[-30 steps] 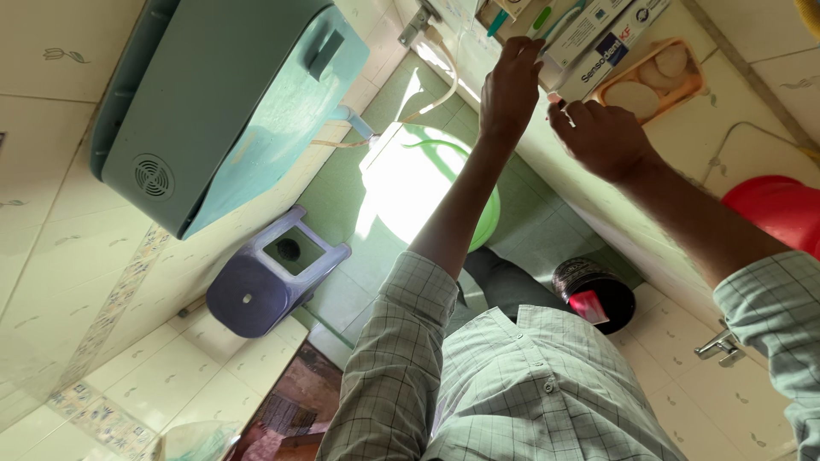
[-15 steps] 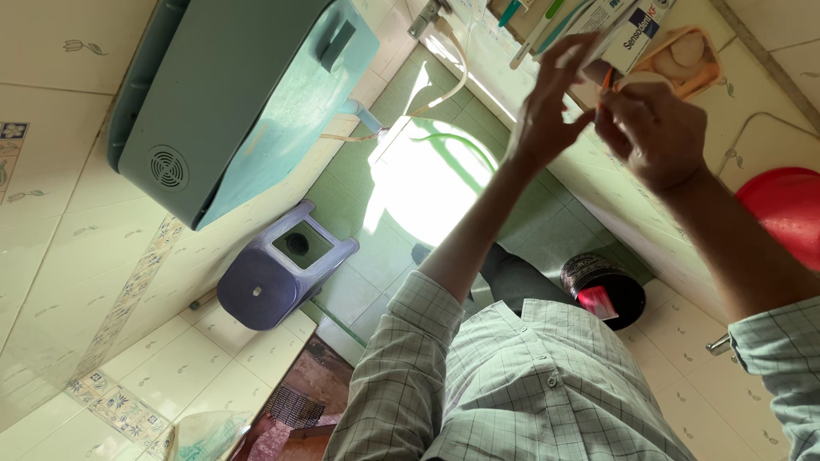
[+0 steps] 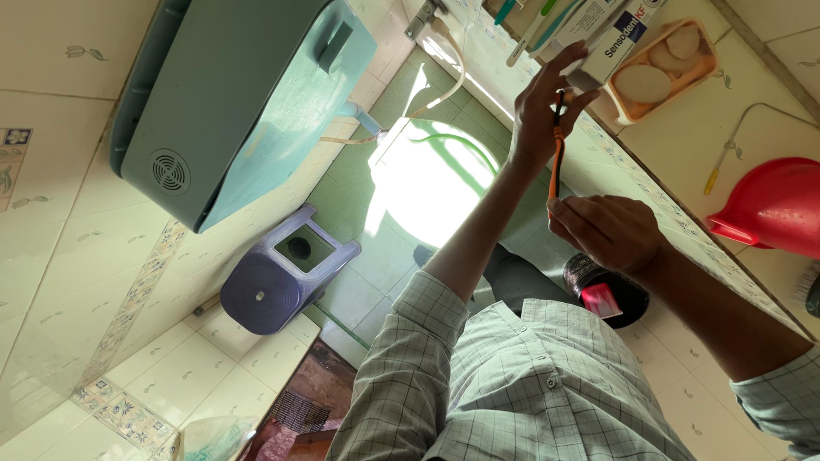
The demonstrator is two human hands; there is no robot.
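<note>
My left hand [image 3: 536,107] is raised to the wall shelf, its fingers closed on the lower end of a white toothpaste tube [image 3: 608,44]. Just below, my right hand [image 3: 608,230] grips the handle of an orange toothbrush [image 3: 556,158]. The brush stands upright, and its head reaches the left fingers at the tube's end. A peach soap dish [image 3: 675,64] with two pale soap bars sits right of the tube. Other toothbrushes [image 3: 534,30] stand in the shelf above.
A teal appliance [image 3: 239,94] with a round vent fills the upper left. On the green tiled floor are a purple plastic stool [image 3: 278,286], a sunlit green bucket [image 3: 427,179] and a black bucket [image 3: 602,290] with a red scoop. A red tub [image 3: 773,205] sits at the right.
My right hand has dropped away from the shelf, drawing the orange toothbrush down with it. My left hand stays up at the toothpaste tube. The view has shifted slightly.
</note>
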